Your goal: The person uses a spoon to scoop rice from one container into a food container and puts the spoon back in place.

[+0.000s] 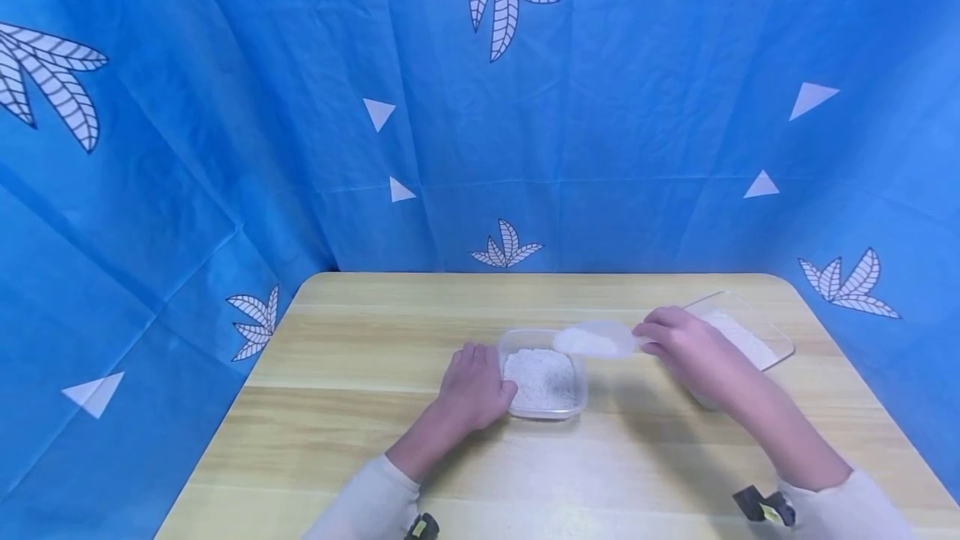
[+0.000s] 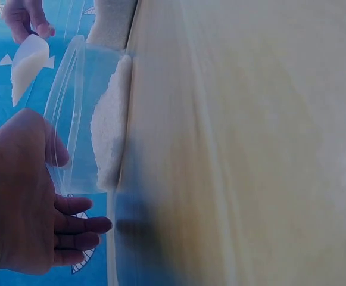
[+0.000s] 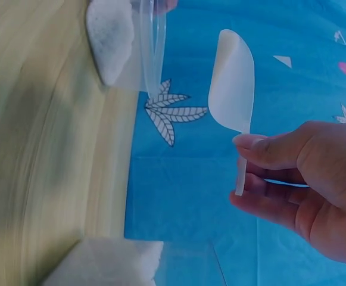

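A clear plastic container holding white grains stands on the table. My left hand rests at its left side, the thumb against the wall and the other fingers loosely extended, as the left wrist view shows. My right hand pinches the handle of a translucent white scoop between thumb and fingers. White grains lie in the scoop, which is held above the container's right rim, its bowl pointing left. The scoop's handle end is partly covered by the fingers.
A second clear container, also with white grains, stands at the right of the wooden table, partly hidden behind my right hand and forearm. A blue curtain with leaf prints hangs behind the table's far edge.
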{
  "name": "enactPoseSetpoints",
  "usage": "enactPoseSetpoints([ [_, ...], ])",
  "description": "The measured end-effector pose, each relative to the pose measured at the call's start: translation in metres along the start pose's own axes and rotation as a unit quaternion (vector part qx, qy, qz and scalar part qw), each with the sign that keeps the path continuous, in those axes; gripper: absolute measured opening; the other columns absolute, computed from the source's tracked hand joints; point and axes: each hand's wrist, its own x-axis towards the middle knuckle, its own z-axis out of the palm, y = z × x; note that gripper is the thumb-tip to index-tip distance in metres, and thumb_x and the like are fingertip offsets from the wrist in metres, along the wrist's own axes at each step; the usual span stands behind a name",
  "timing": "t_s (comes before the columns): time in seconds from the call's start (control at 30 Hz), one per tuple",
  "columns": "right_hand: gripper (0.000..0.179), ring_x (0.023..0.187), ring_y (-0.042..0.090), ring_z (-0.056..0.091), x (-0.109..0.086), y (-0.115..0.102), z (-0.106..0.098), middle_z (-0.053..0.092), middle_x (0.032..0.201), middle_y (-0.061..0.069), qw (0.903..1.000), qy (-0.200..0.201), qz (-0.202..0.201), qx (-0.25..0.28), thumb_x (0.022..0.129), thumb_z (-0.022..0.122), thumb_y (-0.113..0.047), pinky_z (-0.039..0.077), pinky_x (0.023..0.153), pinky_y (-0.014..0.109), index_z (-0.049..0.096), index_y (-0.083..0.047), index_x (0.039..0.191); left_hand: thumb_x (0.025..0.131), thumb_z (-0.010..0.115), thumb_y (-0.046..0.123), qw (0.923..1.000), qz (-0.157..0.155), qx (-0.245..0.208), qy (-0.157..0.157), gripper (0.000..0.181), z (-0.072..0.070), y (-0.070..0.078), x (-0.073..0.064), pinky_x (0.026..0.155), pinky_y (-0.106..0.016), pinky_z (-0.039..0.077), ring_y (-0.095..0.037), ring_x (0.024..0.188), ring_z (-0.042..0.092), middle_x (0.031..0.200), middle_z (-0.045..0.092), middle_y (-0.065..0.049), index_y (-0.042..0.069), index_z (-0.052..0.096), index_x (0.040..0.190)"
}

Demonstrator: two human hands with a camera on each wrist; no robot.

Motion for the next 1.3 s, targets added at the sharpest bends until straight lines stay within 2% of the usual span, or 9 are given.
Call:
enactPoseSetpoints([
  [0.17, 0.023, 0.096, 0.031, 0.072, 0.005, -0.004, 0.005, 0.074, 0.104, 0.013, 0.9999, -0.012, -0.006, -0.007, 0.083, 0.080, -0.001, 0.061, 0.083, 0.044, 0.077, -0.004, 0.106, 0.089, 0.050, 0.039, 1.0000, -0.003, -0.002, 0.000, 0.038, 0.001, -0.001, 0.000, 0.093, -0.038, 0.042, -0.023, 0.094, 0.044, 0.095, 0.052, -0.006, 0.004, 0.054, 0.103],
  [0.53, 0.023, 0.090, 0.028, 0.071, 0.014, -0.011, 0.016, 0.073, 0.098, 0.013, 0.9993, 0.003, -0.031, -0.020, 0.080, 0.081, 0.001, 0.061, 0.079, 0.041, 0.077, -0.003, 0.102, 0.089, 0.049, 0.038, 1.0000, -0.002, 0.000, -0.003, 0.037, 0.002, -0.003, 0.001, 0.094, -0.040, 0.043, -0.024, 0.095, 0.045, 0.096, 0.052, -0.007, 0.004, 0.053, 0.103],
  [0.77, 0.022, 0.089, 0.028, 0.070, 0.018, -0.013, 0.024, 0.073, 0.096, 0.012, 0.9989, -0.014, -0.029, -0.035, 0.080, 0.082, 0.000, 0.061, 0.078, 0.040, 0.078, -0.003, 0.101, 0.089, 0.049, 0.038, 1.0000, -0.001, 0.002, 0.000, 0.036, 0.004, -0.003, 0.002, 0.092, -0.039, 0.042, -0.024, 0.093, 0.044, 0.094, 0.051, -0.007, 0.004, 0.053, 0.101],
  [1.03, 0.022, 0.089, 0.024, 0.069, 0.022, -0.015, 0.031, 0.073, 0.095, 0.009, 0.9974, -0.016, -0.042, -0.056, 0.080, 0.082, -0.002, 0.061, 0.075, 0.036, 0.078, -0.006, 0.101, 0.090, 0.049, 0.038, 0.9999, 0.009, -0.001, 0.007, 0.036, 0.001, -0.001, 0.002, 0.091, -0.039, 0.042, -0.022, 0.090, 0.043, 0.092, 0.051, -0.006, 0.004, 0.054, 0.101],
  [1.2, 0.023, 0.090, 0.023, 0.067, 0.025, -0.017, 0.034, 0.073, 0.095, 0.008, 0.9959, -0.008, -0.054, -0.072, 0.080, 0.082, -0.001, 0.060, 0.072, 0.032, 0.078, -0.007, 0.102, 0.090, 0.049, 0.038, 1.0000, 0.008, -0.003, 0.004, 0.037, -0.001, 0.000, 0.001, 0.091, -0.039, 0.042, -0.022, 0.090, 0.043, 0.093, 0.051, -0.006, 0.003, 0.054, 0.102],
  [1.3, 0.022, 0.088, 0.022, 0.066, 0.027, -0.019, 0.037, 0.073, 0.094, 0.007, 0.9936, 0.010, -0.071, -0.087, 0.079, 0.082, -0.001, 0.060, 0.070, 0.030, 0.077, -0.006, 0.100, 0.090, 0.048, 0.038, 1.0000, 0.006, -0.004, 0.001, 0.037, -0.001, 0.000, 0.001, 0.092, -0.040, 0.042, -0.023, 0.090, 0.043, 0.093, 0.051, -0.007, 0.003, 0.054, 0.102],
])
